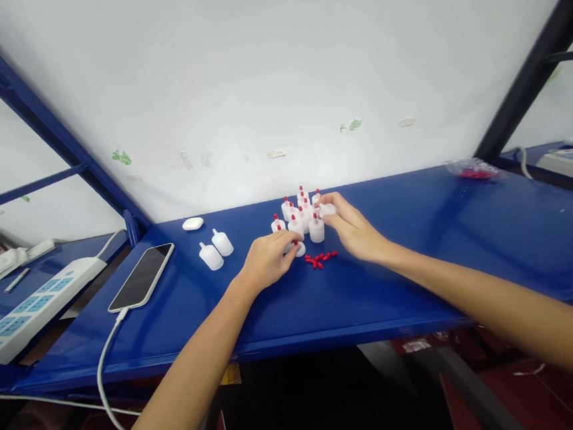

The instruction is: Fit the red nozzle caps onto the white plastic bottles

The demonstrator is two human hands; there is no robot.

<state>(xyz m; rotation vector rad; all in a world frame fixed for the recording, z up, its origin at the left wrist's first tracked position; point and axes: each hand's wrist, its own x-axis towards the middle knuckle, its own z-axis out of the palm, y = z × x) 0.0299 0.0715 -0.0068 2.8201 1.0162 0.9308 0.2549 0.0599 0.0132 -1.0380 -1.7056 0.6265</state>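
Note:
My left hand (273,256) pinches a small red cap (296,243) on a white round piece (300,249), probably a small bottle's top; its body is partly hidden by my fingers. In my right hand (352,228) is a white translucent bottle (327,209), tilted, its lower part between thumb and fingers. Several white bottles with red caps (316,228) stand upright in a cluster between and behind my hands. Close in front of them lies a small pile of loose red caps (319,259).
Left of my left hand, two white bottles without red caps (211,256) sit on the blue table (404,298). Farther left are a phone (142,277) on a white cable and a white oval case (193,224). A clear bag with red pieces (476,170) lies at the back right.

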